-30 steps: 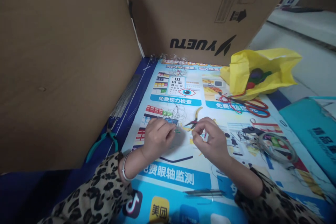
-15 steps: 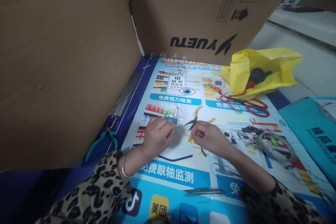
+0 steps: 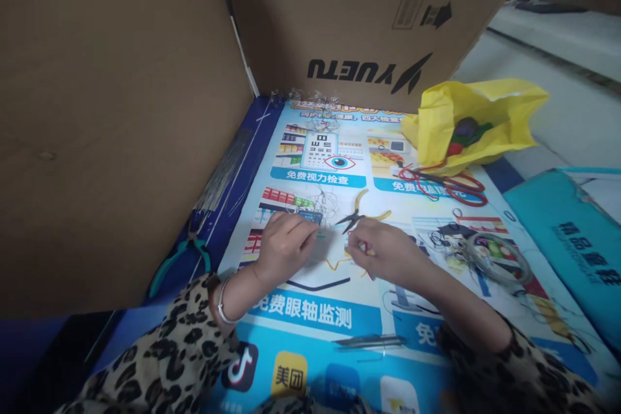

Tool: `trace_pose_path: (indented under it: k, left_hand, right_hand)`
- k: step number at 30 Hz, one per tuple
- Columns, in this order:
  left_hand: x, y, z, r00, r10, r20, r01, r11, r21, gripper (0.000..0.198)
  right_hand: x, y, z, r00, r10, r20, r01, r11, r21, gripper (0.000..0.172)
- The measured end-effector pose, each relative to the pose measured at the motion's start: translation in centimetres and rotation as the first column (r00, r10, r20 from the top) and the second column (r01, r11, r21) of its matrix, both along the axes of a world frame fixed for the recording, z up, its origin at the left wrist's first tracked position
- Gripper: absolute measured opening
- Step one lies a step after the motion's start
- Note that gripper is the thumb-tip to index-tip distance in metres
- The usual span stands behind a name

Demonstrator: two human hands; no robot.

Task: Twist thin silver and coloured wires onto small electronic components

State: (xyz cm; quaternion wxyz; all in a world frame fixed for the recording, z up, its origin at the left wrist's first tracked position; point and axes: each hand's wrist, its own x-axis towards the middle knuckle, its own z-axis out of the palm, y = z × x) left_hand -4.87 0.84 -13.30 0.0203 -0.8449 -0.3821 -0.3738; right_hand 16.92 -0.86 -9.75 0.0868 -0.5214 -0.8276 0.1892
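Both hands hover over the printed poster [image 3: 310, 278]. My left hand [image 3: 286, 244] is closed, thumb pressed to the curled fingers; what it pinches is too small to make out. Facing it, my right hand [image 3: 383, 249] is closed too, with a bit of red between its fingers, too small to name. Yellow-handled pliers [image 3: 356, 217] lie spread just beyond my right hand. A thin yellow strand [image 3: 334, 265] shows between the hands. Tangled fine wire [image 3: 323, 202] lies beyond my left hand.
Cardboard walls [image 3: 121, 123] stand left and behind. Teal pliers [image 3: 187, 249] and straight wires [image 3: 220, 174] lie left. A yellow bag [image 3: 485, 129], red scissors [image 3: 460, 187], a wire coil [image 3: 499, 259] and a teal box [image 3: 572, 239] are right. Tweezers [image 3: 371, 341] lie nearest.
The view has shifted slightly. My right hand has turned a little, and the yellow strand now shows stretched between the hands. The coloured strand ends under my right hand are now mostly hidden.
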Motion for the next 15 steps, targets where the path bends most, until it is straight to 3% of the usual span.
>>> trace_pose_path:
  k: [3, 8, 10, 15]
  left_hand:
    - [0.0, 0.0, 0.0, 1.000, 0.006, 0.007, -0.006, 1.000, 0.012, 0.009]
    - [0.0, 0.0, 0.1, 0.998, -0.013, 0.057, 0.012, 1.000, 0.018, 0.010]
    - [0.0, -0.1, 0.2, 0.994, -0.018, 0.105, 0.018, 1.000, -0.002, 0.010]
    - [0.3, 0.1, 0.6, 0.955, 0.016, 0.296, 0.028, 0.989, -0.144, 0.007]
  right_hand:
    - [-0.9, -0.9, -0.2, 0.992, 0.124, 0.032, -0.125, 0.991, 0.044, 0.014]
    - [-1.3, -1.3, -0.8, 0.947, 0.225, 0.229, -0.249, 0.965, 0.082, 0.009]
    - [-1.3, -1.1, -1.0, 0.930, 0.258, 0.262, -0.285, 0.956, 0.068, 0.016]
    - [-1.1, -0.1, -1.2, 0.976, 0.208, 0.064, -0.211, 0.976, 0.056, 0.024]
